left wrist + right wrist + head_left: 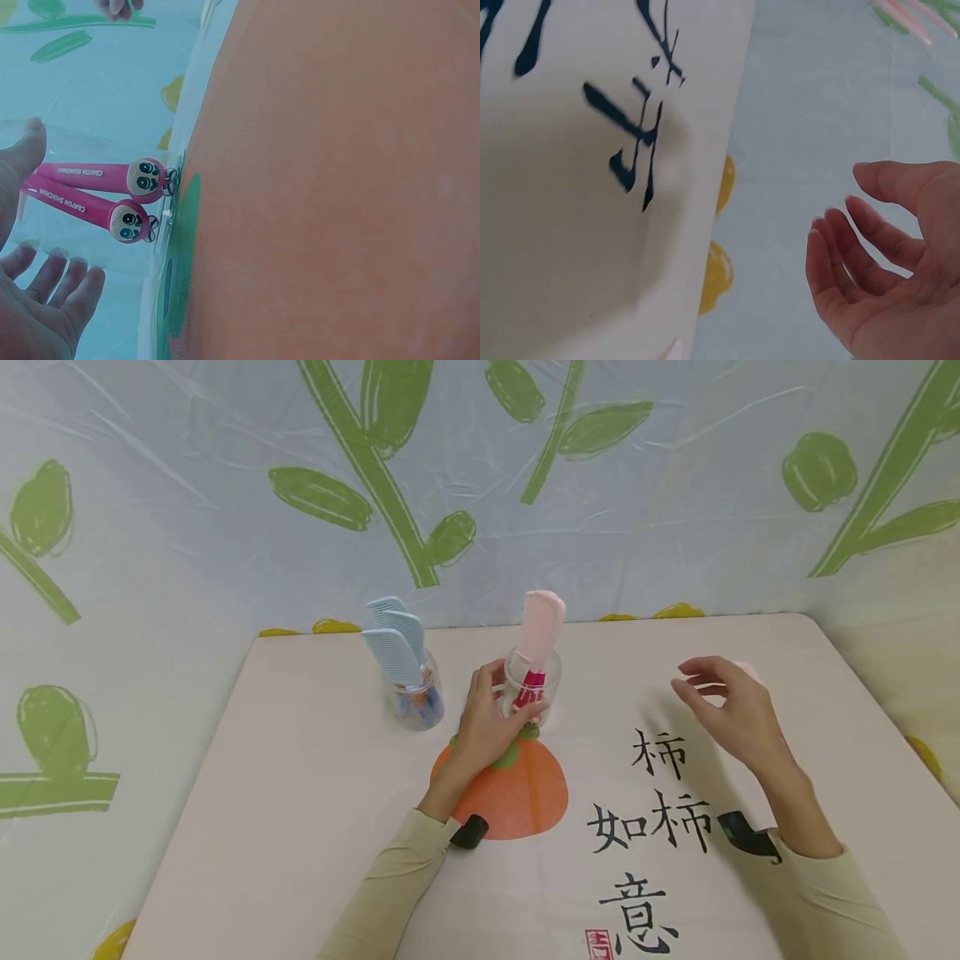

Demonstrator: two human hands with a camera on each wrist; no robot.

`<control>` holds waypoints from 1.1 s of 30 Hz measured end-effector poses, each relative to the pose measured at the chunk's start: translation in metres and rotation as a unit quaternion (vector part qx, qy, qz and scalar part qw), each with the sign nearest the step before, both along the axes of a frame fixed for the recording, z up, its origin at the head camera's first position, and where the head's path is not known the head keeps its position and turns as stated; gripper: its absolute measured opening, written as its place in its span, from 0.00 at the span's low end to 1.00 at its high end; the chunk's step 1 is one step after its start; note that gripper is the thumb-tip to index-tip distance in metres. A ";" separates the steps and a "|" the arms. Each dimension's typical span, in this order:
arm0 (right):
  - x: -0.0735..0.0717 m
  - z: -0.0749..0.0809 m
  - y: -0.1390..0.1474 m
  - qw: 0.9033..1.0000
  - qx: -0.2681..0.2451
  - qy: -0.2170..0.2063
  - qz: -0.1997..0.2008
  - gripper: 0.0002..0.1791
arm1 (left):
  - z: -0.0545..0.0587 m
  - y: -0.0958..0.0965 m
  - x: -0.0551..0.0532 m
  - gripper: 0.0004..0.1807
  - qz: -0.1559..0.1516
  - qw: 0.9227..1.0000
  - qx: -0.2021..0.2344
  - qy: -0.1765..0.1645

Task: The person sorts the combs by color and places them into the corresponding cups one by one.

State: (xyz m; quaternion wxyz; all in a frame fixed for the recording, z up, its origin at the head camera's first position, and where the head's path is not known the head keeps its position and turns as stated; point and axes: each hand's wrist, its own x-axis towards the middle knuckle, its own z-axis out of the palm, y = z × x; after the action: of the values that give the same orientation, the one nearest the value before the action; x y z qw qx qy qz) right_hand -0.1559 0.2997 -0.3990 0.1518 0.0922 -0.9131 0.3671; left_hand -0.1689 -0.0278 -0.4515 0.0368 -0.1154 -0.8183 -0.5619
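Note:
My left hand grips a clear jar, its thumb and fingers around opposite sides. A pink comb stands in this jar with its head above the rim. In the left wrist view, two dark pink comb handles with cartoon-face ends show through the jar wall. My right hand hovers above the right part of the table, fingers loosely bent and holding nothing. A pale pink object lies mostly hidden behind that hand; its kind cannot be made out.
Left of my left hand, another clear jar holds several light blue combs. The pale table bears a printed orange persimmon and black characters. A leaf-patterned sheet hangs behind the table's back edge.

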 end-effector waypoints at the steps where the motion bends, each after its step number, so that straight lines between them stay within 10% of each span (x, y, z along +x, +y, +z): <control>1: 0.001 -0.001 0.003 1.000 0.002 -0.004 -0.004 0.16 | 0.000 0.000 0.000 0.44 -0.001 1.000 0.002 0.003; 33: 0.025 -0.021 0.084 0.982 0.093 -0.139 -0.083 0.24 | 0.002 0.000 -0.001 0.44 -0.001 1.000 0.007 -0.002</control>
State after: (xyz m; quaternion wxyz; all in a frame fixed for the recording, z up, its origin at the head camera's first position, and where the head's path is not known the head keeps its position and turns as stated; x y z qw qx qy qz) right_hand -0.1311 0.3841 -0.4203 0.0442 -0.0220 -0.9600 0.2755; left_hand -0.1700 -0.0275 -0.4500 0.0350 -0.1150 -0.8144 -0.5678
